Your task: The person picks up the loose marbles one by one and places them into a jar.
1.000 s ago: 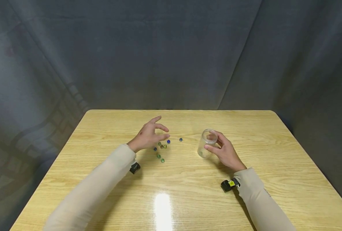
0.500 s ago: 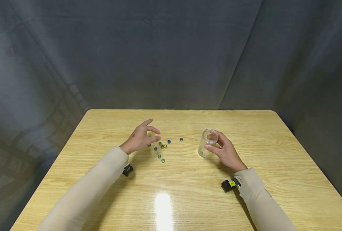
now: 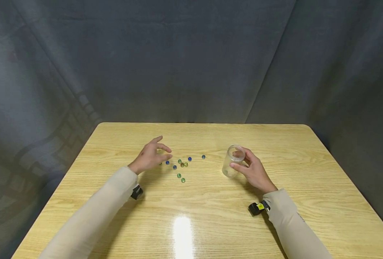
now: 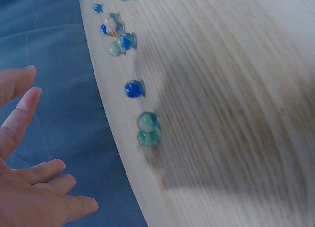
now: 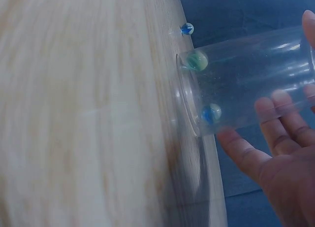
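Hovering at the left, near the loose marbles (image 3: 182, 164), the left hand (image 3: 148, 156) has its fingers parted and nothing visible between them. It partly hides the leftmost marbles from the head view, perhaps held high so as not to nudge them. They lie scattered on the table (image 3: 204, 205); I'd guess only its level surface keeps such round things in place. Rightward sits a lone blue marble (image 3: 203, 157), apart from the others. Then comes the clear jar (image 3: 227, 165), mouth up, with a green marble (image 5: 197, 61) and a blue-and-white marble (image 5: 211, 113) apparently inside, at its base. The right hand (image 3: 255, 174) clasps it from the side, thumb and fingers round the wall, probably to steady it while leaving the mouth uncovered.
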A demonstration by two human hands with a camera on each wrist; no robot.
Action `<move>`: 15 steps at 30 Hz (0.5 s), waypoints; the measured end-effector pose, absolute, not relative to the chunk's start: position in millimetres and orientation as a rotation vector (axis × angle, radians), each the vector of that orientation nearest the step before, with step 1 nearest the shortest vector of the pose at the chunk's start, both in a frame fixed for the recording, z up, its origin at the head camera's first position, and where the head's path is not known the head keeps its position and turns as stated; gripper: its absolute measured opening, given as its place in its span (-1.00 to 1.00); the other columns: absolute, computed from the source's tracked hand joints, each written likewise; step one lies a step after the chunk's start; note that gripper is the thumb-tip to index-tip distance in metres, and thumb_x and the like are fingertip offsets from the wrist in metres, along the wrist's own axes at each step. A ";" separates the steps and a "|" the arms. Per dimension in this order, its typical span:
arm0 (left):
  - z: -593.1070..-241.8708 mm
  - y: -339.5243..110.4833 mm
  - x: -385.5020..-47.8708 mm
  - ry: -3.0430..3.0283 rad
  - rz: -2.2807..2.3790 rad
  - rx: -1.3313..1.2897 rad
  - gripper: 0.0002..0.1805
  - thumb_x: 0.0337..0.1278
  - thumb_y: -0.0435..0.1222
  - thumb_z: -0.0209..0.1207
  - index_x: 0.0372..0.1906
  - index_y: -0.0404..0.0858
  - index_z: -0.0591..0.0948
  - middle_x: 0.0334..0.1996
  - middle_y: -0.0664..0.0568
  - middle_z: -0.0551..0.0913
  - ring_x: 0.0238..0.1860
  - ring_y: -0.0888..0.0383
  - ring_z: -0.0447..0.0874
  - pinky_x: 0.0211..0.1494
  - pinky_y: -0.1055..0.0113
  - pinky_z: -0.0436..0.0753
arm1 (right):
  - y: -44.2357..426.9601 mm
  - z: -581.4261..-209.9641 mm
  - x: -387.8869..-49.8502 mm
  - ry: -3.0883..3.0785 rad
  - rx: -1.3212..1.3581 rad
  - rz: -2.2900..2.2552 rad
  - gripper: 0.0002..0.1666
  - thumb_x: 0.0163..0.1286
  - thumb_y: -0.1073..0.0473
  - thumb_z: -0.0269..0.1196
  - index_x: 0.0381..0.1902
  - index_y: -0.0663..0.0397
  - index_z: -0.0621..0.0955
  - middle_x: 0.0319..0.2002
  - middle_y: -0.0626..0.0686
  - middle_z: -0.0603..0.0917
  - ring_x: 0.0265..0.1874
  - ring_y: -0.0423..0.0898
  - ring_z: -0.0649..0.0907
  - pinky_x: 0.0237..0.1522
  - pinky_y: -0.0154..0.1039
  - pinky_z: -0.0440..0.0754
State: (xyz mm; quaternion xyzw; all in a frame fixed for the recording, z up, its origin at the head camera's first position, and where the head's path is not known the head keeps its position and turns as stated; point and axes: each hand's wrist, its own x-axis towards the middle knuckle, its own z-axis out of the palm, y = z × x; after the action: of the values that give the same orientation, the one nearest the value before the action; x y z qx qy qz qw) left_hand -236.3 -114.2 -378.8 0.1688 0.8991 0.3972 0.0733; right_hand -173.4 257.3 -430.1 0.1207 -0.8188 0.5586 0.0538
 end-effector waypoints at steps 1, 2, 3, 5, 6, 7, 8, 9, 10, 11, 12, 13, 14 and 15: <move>-379.7 -115.4 -236.6 2.699 1.193 0.505 -0.79 0.24 -0.26 0.34 -0.10 -0.30 0.74 0.55 -0.29 0.00 0.51 -0.37 -0.05 0.38 -0.23 0.28 | 257.3 -430.0 -173.2 -2.487 0.369 1.698 -0.27 0.41 0.28 0.31 0.46 0.15 0.30 0.19 0.28 0.52 0.29 0.22 0.47 0.08 -0.42 0.50; -380.2 -116.7 -236.7 2.696 1.198 0.499 -0.79 0.24 -0.27 0.34 -0.11 -0.30 0.74 0.55 -0.29 0.00 0.51 -0.37 -0.06 0.38 -0.23 0.27 | 257.3 -430.1 -173.1 -2.485 0.370 1.700 -0.27 0.41 0.28 0.31 0.46 0.15 0.30 0.19 0.29 0.52 0.29 0.23 0.47 0.07 -0.44 0.49; -381.0 -118.2 -236.8 2.691 1.199 0.495 -0.79 0.24 -0.27 0.34 -0.11 -0.31 0.74 0.55 -0.29 -0.01 0.51 -0.37 -0.07 0.38 -0.23 0.27 | 257.1 -430.1 -173.2 -2.482 0.373 1.701 -0.27 0.41 0.28 0.31 0.46 0.15 0.30 0.19 0.29 0.52 0.29 0.23 0.47 0.06 -0.46 0.49; -383.3 -121.6 -237.5 2.689 1.194 0.494 -0.80 0.24 -0.27 0.34 -0.11 -0.30 0.74 0.55 -0.30 -0.01 0.51 -0.39 -0.07 0.38 -0.24 0.27 | 257.0 -430.4 -173.3 -2.478 0.374 1.708 -0.27 0.41 0.29 0.31 0.46 0.16 0.30 0.19 0.30 0.52 0.29 0.24 0.46 0.06 -0.47 0.49; -384.0 -123.4 -237.4 2.684 1.195 0.493 -0.80 0.25 -0.27 0.34 -0.11 -0.30 0.74 0.55 -0.31 -0.02 0.51 -0.39 -0.08 0.38 -0.25 0.26 | 256.9 -430.5 -173.4 -2.478 0.375 1.709 -0.27 0.41 0.29 0.31 0.46 0.16 0.30 0.19 0.30 0.52 0.29 0.24 0.46 0.05 -0.47 0.49; -384.7 -125.4 -237.5 2.682 1.192 0.496 -0.79 0.25 -0.27 0.33 -0.10 -0.31 0.74 0.55 -0.31 -0.02 0.51 -0.39 -0.08 0.38 -0.26 0.25 | 256.8 -430.6 -173.4 -2.477 0.375 1.712 -0.27 0.41 0.29 0.31 0.46 0.16 0.30 0.19 0.30 0.52 0.29 0.25 0.46 0.05 -0.48 0.50; -385.5 -127.3 -237.7 2.678 1.191 0.494 -0.79 0.26 -0.27 0.33 -0.10 -0.31 0.74 0.55 -0.31 -0.02 0.51 -0.39 -0.09 0.39 -0.26 0.24 | 256.8 -430.7 -173.4 -2.475 0.376 1.714 -0.27 0.41 0.29 0.31 0.46 0.16 0.30 0.19 0.30 0.52 0.29 0.25 0.46 0.05 -0.48 0.50; -386.2 -129.0 -237.7 2.677 1.190 0.496 -0.78 0.26 -0.27 0.33 -0.09 -0.31 0.74 0.55 -0.31 -0.02 0.51 -0.40 -0.09 0.38 -0.27 0.24 | 256.7 -430.6 -173.3 -2.476 0.376 1.714 -0.27 0.41 0.29 0.31 0.46 0.17 0.30 0.19 0.30 0.51 0.29 0.25 0.46 0.04 -0.48 0.50; -386.7 -130.5 -237.8 2.674 1.191 0.494 -0.78 0.26 -0.27 0.33 -0.09 -0.31 0.73 0.55 -0.31 -0.03 0.51 -0.40 -0.09 0.38 -0.28 0.23 | 256.8 -430.7 -173.3 -2.476 0.375 1.714 -0.28 0.41 0.29 0.31 0.45 0.17 0.30 0.19 0.30 0.52 0.29 0.25 0.47 0.04 -0.47 0.51; -387.0 -131.6 -237.9 2.671 1.192 0.495 -0.78 0.27 -0.27 0.32 -0.08 -0.32 0.73 0.55 -0.32 -0.03 0.51 -0.40 -0.10 0.39 -0.29 0.21 | 256.9 -430.7 -173.1 -2.478 0.373 1.712 -0.28 0.41 0.29 0.31 0.45 0.17 0.30 0.19 0.30 0.52 0.28 0.25 0.47 0.04 -0.47 0.51; -387.1 -132.3 -237.7 2.670 1.194 0.488 -0.78 0.27 -0.28 0.32 -0.08 -0.33 0.72 0.55 -0.31 -0.04 0.51 -0.40 -0.11 0.39 -0.30 0.19 | 256.9 -430.4 -173.0 -2.478 0.372 1.712 -0.28 0.41 0.29 0.31 0.45 0.17 0.30 0.19 0.29 0.52 0.28 0.25 0.47 0.04 -0.47 0.51; -387.7 -132.9 -237.9 2.672 1.189 0.479 -0.79 0.27 -0.28 0.32 -0.09 -0.32 0.72 0.55 -0.31 -0.04 0.51 -0.39 -0.11 0.40 -0.30 0.17 | 256.9 -430.4 -173.2 -2.477 0.370 1.714 -0.28 0.41 0.29 0.31 0.45 0.17 0.31 0.19 0.29 0.52 0.28 0.25 0.47 0.04 -0.47 0.51; -388.1 -133.1 -237.9 2.676 1.183 0.470 -0.80 0.26 -0.29 0.33 -0.10 -0.32 0.72 0.55 -0.32 -0.03 0.51 -0.39 -0.11 0.40 -0.30 0.16 | 256.9 -430.2 -173.1 -2.476 0.369 1.714 -0.28 0.40 0.29 0.31 0.45 0.17 0.31 0.19 0.29 0.52 0.28 0.25 0.47 0.04 -0.47 0.51; -388.8 -133.4 -238.1 2.682 1.174 0.466 -0.81 0.25 -0.30 0.33 -0.11 -0.32 0.72 0.55 -0.32 -0.03 0.51 -0.39 -0.10 0.40 -0.30 0.17 | 256.9 -430.3 -173.3 -2.475 0.366 1.715 -0.28 0.40 0.29 0.31 0.45 0.17 0.31 0.19 0.29 0.52 0.28 0.25 0.47 0.04 -0.47 0.51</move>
State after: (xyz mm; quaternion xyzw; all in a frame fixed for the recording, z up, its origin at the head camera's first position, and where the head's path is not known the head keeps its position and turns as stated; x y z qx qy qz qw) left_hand -238.1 -133.4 -388.8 0.1566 0.9012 0.3944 0.0884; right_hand -173.3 256.9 -430.3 0.1206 -0.8147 0.5646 0.0539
